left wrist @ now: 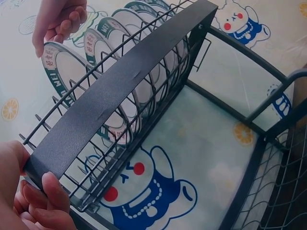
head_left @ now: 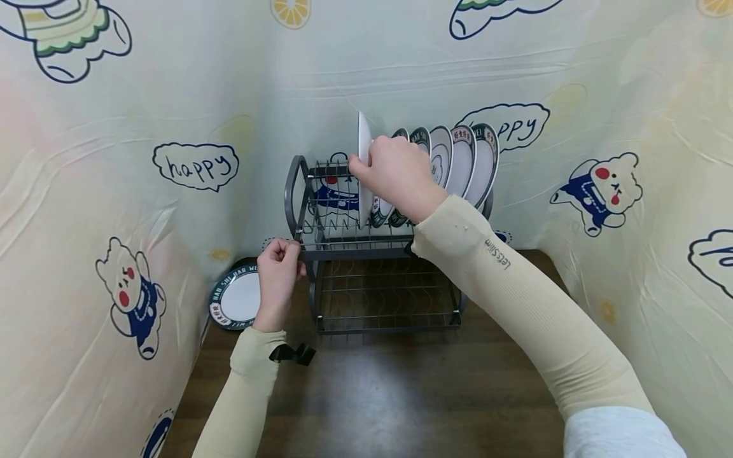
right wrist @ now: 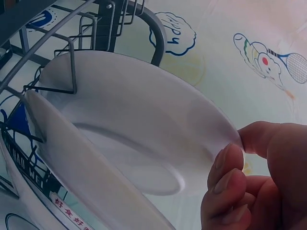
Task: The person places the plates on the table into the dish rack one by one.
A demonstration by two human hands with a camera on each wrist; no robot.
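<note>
In the head view my right hand holds a white plate on edge in the upper tier of a dark dish rack. The right wrist view shows the thumb and fingertips pinching that plate's rim, its white underside facing the camera. Several plates with patterned rims stand upright in the slots to its right. My left hand grips the rack's front left corner, with thumb and fingers around the dark front bar in the left wrist view.
Another plate with a dark lettered rim lies at the left, behind my left hand. Beneath the upper tier is a wire lower tier. Brown wood-look surface lies in front, and a printed cloth surrounds the rack.
</note>
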